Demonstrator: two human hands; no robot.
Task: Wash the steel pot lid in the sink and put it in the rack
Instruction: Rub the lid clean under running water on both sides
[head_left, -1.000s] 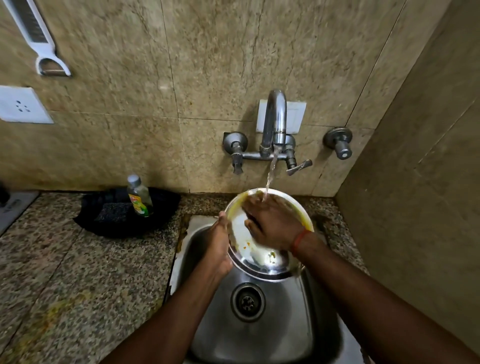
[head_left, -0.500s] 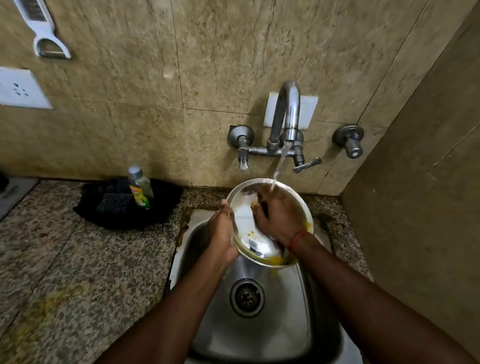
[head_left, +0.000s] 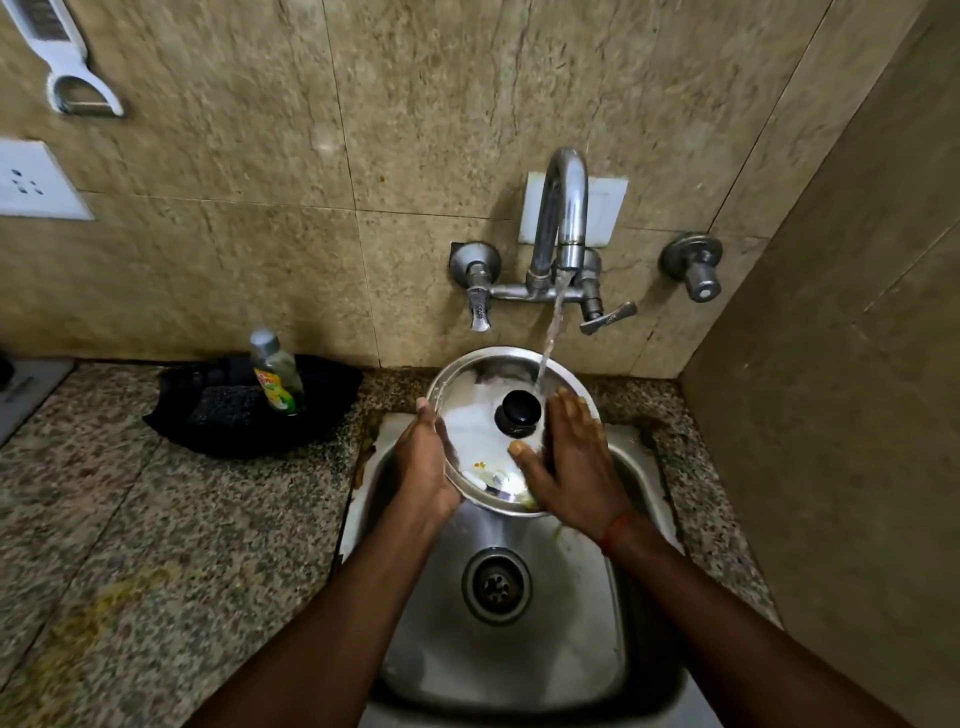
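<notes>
The steel pot lid (head_left: 483, 431) is gripped at its left rim by the left hand (head_left: 423, 462); the right hand (head_left: 569, 467) lies open and flat on its right side. It is held tilted over the sink (head_left: 519, 660), black knob (head_left: 519, 410) up, under the tap's (head_left: 563, 218) stream. The bottle's (head_left: 274, 374) label cannot be read.

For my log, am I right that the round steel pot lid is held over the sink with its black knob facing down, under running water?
Not quite: the head view shows the round steel pot lid with its black knob facing up; the rest holds.
</notes>
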